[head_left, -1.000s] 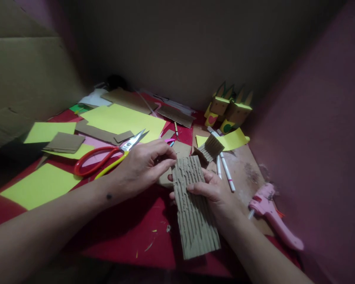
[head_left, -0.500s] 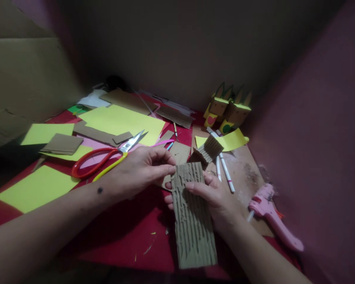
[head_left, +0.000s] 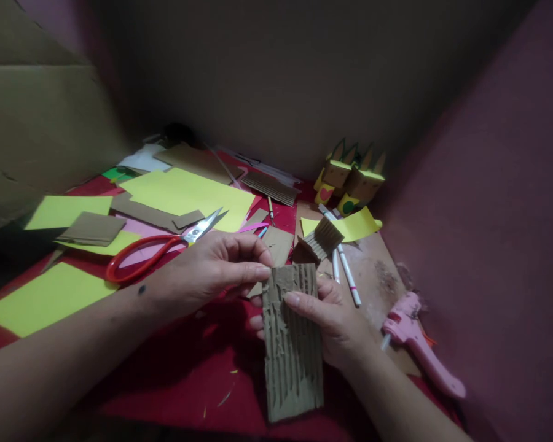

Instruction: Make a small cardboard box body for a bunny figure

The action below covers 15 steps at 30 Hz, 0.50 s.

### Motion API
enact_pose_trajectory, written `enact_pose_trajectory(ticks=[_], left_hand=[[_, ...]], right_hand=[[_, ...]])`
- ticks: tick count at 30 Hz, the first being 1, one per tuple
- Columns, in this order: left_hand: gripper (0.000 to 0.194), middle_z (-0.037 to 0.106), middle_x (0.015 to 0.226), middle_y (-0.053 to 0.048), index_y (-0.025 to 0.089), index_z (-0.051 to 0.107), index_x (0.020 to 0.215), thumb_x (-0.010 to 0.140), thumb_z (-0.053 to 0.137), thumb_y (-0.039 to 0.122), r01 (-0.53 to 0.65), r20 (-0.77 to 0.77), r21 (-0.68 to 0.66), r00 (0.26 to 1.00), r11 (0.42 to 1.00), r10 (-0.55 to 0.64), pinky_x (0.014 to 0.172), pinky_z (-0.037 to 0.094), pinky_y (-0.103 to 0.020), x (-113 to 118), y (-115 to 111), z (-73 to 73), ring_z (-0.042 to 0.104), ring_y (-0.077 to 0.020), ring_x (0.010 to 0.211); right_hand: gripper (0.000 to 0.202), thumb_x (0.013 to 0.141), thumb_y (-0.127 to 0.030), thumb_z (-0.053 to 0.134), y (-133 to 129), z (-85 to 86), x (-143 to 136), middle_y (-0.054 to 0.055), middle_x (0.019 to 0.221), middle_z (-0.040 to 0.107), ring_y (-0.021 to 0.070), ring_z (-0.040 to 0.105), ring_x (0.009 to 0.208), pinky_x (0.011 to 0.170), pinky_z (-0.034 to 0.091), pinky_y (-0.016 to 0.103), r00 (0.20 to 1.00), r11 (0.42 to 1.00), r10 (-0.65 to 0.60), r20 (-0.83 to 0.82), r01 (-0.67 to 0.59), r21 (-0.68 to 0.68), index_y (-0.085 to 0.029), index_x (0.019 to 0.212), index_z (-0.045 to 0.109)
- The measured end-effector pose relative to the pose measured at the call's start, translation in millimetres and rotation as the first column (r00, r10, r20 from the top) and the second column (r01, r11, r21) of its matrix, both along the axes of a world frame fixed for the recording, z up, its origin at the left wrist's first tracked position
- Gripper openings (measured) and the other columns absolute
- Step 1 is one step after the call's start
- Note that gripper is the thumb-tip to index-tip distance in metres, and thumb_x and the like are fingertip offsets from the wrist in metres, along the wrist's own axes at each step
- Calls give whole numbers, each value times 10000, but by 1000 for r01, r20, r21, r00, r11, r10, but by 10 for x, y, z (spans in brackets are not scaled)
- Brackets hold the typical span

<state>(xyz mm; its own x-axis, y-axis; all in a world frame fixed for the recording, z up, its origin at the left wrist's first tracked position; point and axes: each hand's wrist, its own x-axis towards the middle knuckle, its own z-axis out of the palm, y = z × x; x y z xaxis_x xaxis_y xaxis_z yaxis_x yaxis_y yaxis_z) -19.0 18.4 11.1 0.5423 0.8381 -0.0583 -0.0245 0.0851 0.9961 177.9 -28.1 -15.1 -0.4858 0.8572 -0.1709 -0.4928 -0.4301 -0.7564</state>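
Observation:
A long strip of cardboard (head_left: 292, 350) with its ridged inner layer partly bared is held upright above the red table. My right hand (head_left: 329, 313) grips it from the right, thumb on the front and fingertips showing behind its left edge. At its top left corner, my left hand (head_left: 235, 264) pinches with thumb and forefinger. Red-handled scissors (head_left: 142, 261) lie partly open beside my left wrist. Just beyond the strip stands a small folded corrugated piece (head_left: 325, 239).
Yellow paper sheets (head_left: 193, 193) and cardboard scraps (head_left: 92, 228) cover the left and back of the red table (head_left: 184, 368). White markers (head_left: 349, 276), a pink glue gun (head_left: 410, 325) and small cardboard figures (head_left: 364, 184) are on the right.
The cardboard strip has shifted slightly left and stands straighter, with both hands still on it. The whole view has moved a little.

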Motion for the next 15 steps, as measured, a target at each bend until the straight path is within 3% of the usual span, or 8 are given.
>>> enact_pose_trajectory(ticks=[3, 7, 9, 11, 15], left_hand=[[45, 655, 762, 24, 197, 675, 872, 841, 708, 202, -126, -35, 268, 989, 955, 141, 596, 480, -199, 45, -39, 12, 600, -102, 660], [67, 638, 832, 13, 190, 709, 865, 863, 668, 138, -158, -74, 693, 955, 704, 287, 704, 493, -205, 91, -89, -2, 611, -106, 768], [94, 633, 849, 9, 187, 711, 868, 879, 653, 114, -137, -76, 768, 951, 626, 301, 725, 502, -205, 97, -104, -26, 619, -108, 791], [107, 629, 865, 5, 193, 709, 897, 895, 643, 108, -130, -74, 801, 948, 585, 311, 710, 506, -205, 94, -115, -56, 624, -111, 793], [123, 641, 921, -23, 224, 711, 963, 924, 620, 152, -112, -98, 815, 940, 569, 326, 674, 526, -242, 78, -135, -103, 641, -141, 796]], right_hand=[[320, 783, -311, 812, -29, -3, -30, 47, 808, 798, 173, 778, 686, 664, 627, 289, 996, 999, -36, 76, 37, -2, -183, 1055, 701], [381, 747, -402, 842, -86, 28, -80, 30, 700, 778, 148, 767, 650, 666, 610, 247, 986, 999, -45, 161, 47, -5, -179, 1007, 674], [400, 732, -420, 849, -103, 46, -91, 19, 675, 770, 147, 760, 627, 667, 607, 251, 983, 998, -54, 178, 55, -1, -184, 990, 656], [406, 729, -424, 846, -108, 54, -93, 13, 675, 767, 157, 756, 614, 664, 609, 272, 980, 998, -56, 191, 56, 3, -192, 992, 641], [381, 731, -431, 833, -102, 37, -87, 2, 676, 758, 173, 753, 613, 657, 611, 302, 975, 998, -62, 212, 61, 9, -205, 968, 638]])
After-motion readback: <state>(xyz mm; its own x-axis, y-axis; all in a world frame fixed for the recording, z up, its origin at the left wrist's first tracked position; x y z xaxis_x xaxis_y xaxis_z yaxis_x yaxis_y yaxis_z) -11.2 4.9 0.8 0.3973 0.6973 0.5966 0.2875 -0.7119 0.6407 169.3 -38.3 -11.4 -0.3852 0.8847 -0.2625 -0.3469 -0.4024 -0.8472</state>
